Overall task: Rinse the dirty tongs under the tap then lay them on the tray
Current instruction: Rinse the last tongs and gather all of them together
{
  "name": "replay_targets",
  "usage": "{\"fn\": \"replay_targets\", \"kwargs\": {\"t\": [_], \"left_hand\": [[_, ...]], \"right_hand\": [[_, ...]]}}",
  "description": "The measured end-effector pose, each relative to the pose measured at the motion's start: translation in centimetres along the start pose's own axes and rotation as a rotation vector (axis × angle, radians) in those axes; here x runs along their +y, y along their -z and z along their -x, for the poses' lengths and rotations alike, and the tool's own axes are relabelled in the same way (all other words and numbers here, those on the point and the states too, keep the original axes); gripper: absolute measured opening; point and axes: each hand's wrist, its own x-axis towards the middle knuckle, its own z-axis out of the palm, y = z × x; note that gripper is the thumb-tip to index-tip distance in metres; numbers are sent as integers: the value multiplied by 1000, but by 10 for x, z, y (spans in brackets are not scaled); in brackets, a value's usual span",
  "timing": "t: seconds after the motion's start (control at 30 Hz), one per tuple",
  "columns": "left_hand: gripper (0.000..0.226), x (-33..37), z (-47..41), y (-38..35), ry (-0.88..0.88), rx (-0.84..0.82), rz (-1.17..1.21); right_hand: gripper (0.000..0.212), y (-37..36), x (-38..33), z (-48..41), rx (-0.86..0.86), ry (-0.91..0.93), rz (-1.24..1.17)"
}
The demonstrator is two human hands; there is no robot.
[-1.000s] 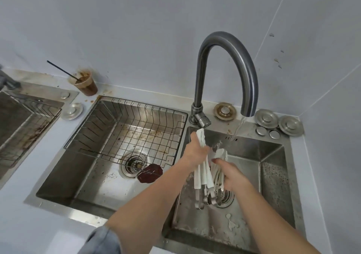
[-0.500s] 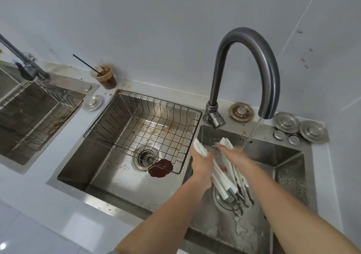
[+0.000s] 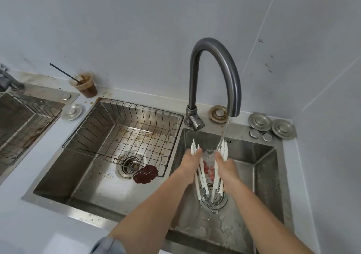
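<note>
Pale counter (image 3: 48, 156) carries a steel double sink (image 3: 205, 125). Wire rack (image 3: 125, 134) sits in left basin; dark red scrap (image 3: 145, 173) lies on basin floor beside drain (image 3: 130, 165). Stained cup (image 3: 85, 84) with black straw stands at back edge. Round metal caps (image 3: 259, 121) lie on the sink deck right of tap (image 3: 214, 78).
</note>
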Motion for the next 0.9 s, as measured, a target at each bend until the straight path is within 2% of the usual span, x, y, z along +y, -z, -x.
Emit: {"fn": "replay_targets", "kwargs": {"t": [0.13,0.23,0.33,0.43,0.57,0.67,0.77,0.9], "left_hand": [[54,1,-1,-17,-2,-102,-28],[59,-1,-4,-31,-40,-153,-54],[60,3,-5,-44,-94,-80,-137],[66,12,-6,-55,-113,71,-339],[69,22,-9,-61,-106,74,-541],[59,21,-9,-56,-256,24,-464],[38,14,-10,-43,-352,-63,-326],[37,9,-11,-23,-170,-186,-14]], "right_hand": [[34,19,6,7,-51,-57,-270],[32,34,12,12,-112,-94,-459],[34,44,15,20,-91,-86,-526],[35,41,16,25,-52,-78,-530],[29,34,19,30,17,-55,-662],[23,31,19,30,75,-14,-651],[20,31,19,28,23,-3,-634],[26,29,22,27,-79,-70,-615]]}}
